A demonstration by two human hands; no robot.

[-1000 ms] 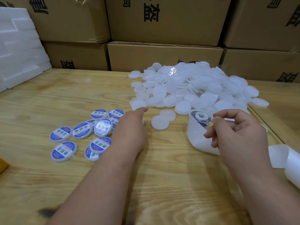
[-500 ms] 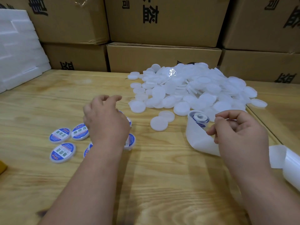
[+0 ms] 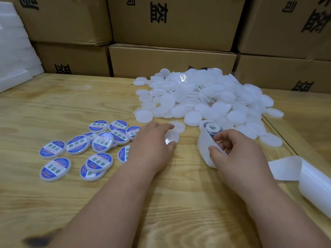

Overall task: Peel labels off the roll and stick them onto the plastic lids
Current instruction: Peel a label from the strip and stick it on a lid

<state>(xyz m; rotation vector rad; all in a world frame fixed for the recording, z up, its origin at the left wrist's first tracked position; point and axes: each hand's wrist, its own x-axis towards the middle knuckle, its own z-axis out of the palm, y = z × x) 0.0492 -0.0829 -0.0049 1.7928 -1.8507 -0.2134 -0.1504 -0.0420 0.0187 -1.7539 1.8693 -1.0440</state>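
A: What do your hands hold?

B: My left hand (image 3: 152,145) curls its fingers round a blank white lid (image 3: 172,138), which lies on the wooden table (image 3: 71,108). My right hand (image 3: 238,151) pinches the white backing strip (image 3: 204,145) between thumb and curled fingers, just beside the label roll (image 3: 212,128).

A: What surrounds them?

B: A second blank lid (image 3: 179,125) touches the held one on its far side. The heap of unlabelled lids (image 3: 206,97) lies behind, reaching the roll. Labelled lids (image 3: 100,144), blue and white, cluster to my left; my left wrist hides part of one. Spent backing (image 3: 304,174) trails off to the right. Cardboard boxes (image 3: 172,61) wall the table's far edge; white foam (image 3: 14,51) stands at far left.
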